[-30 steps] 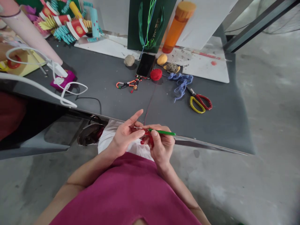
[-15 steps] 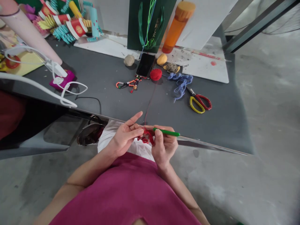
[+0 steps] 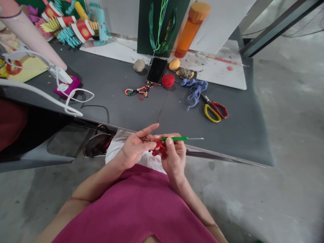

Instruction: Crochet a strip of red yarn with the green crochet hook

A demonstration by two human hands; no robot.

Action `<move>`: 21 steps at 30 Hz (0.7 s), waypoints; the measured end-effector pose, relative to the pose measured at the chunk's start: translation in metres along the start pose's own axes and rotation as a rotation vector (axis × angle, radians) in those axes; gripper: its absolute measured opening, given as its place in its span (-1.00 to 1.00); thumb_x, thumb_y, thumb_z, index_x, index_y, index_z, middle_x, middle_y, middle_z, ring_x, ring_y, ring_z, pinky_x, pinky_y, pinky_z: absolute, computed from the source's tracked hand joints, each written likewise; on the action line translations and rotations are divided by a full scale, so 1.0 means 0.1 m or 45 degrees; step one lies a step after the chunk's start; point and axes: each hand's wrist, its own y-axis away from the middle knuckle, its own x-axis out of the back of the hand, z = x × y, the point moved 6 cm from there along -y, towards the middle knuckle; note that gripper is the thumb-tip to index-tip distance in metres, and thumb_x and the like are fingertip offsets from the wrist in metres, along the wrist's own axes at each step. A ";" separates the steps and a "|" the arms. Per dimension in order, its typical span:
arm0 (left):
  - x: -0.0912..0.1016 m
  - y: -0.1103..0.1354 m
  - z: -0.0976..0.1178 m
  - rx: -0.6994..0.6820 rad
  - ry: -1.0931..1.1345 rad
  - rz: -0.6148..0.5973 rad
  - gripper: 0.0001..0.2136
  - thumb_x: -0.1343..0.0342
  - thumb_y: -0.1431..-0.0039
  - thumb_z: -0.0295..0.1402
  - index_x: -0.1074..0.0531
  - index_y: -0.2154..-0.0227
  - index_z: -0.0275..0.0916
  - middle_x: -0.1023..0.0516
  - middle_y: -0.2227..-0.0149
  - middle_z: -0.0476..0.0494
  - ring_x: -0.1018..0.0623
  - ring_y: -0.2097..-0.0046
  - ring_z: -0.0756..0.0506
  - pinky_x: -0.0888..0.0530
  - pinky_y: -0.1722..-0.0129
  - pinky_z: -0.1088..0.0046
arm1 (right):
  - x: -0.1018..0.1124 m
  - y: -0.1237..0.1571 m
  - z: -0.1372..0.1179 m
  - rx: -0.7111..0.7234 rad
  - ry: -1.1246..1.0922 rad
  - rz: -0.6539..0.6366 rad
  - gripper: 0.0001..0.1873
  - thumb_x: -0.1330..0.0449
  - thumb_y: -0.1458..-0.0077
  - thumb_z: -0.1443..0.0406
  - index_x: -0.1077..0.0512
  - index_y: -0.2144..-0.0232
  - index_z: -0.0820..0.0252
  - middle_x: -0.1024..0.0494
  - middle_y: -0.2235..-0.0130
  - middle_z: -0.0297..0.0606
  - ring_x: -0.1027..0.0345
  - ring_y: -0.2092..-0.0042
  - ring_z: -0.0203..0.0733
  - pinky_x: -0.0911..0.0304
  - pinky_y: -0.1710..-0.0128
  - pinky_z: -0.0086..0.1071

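By the desk (image 3: 126, 111) at six o'clock, the left hand (image 3: 135, 148) pinches the red piece (image 3: 158, 148), one finger extended, probably tensioning yarn (image 3: 161, 111) from the ball (image 3: 168, 80) at twelve. The right hand (image 3: 174, 153) pinches the hook (image 3: 181, 138), seemingly for fine control.

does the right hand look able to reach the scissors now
Probably yes: the scissors lie on the right side, handles uncovered, though the right hand holds the green hook and may need freeing first.
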 end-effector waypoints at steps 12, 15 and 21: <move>0.04 -0.02 0.00 -0.055 0.084 0.100 -0.49 -0.53 0.05 -0.42 -0.64 -0.03 -0.13 -0.51 0.51 0.13 -0.46 0.41 0.09 -0.41 0.29 0.54 | -0.06 0.07 -0.31 0.671 0.513 0.032 -0.79 -0.32 -0.26 0.37 -0.66 0.14 -0.08 -0.76 0.17 -0.31 -0.66 0.20 -0.16 -0.57 0.21 -0.26; 0.05 -0.03 -0.02 0.030 0.125 0.074 -0.46 -0.54 0.07 -0.44 -0.64 -0.05 -0.12 -0.56 0.47 0.11 -0.46 0.41 0.09 -0.41 0.29 0.52 | 0.00 0.05 -0.21 0.442 0.338 0.142 -0.92 -0.32 -0.27 0.27 -0.64 0.23 -0.02 -0.74 0.31 -0.34 -0.62 0.32 -0.20 -0.53 0.35 -0.33; 0.08 -0.03 -0.01 0.070 0.136 0.068 -0.46 -0.54 0.10 -0.47 -0.66 -0.02 -0.06 -0.55 0.47 0.12 -0.44 0.41 0.09 -0.38 0.28 0.53 | 0.06 0.04 -0.13 0.151 0.244 0.222 -0.81 -0.27 -0.30 0.09 -0.52 0.26 0.05 -0.71 0.42 -0.35 -0.56 0.51 -0.23 -0.42 0.56 -0.39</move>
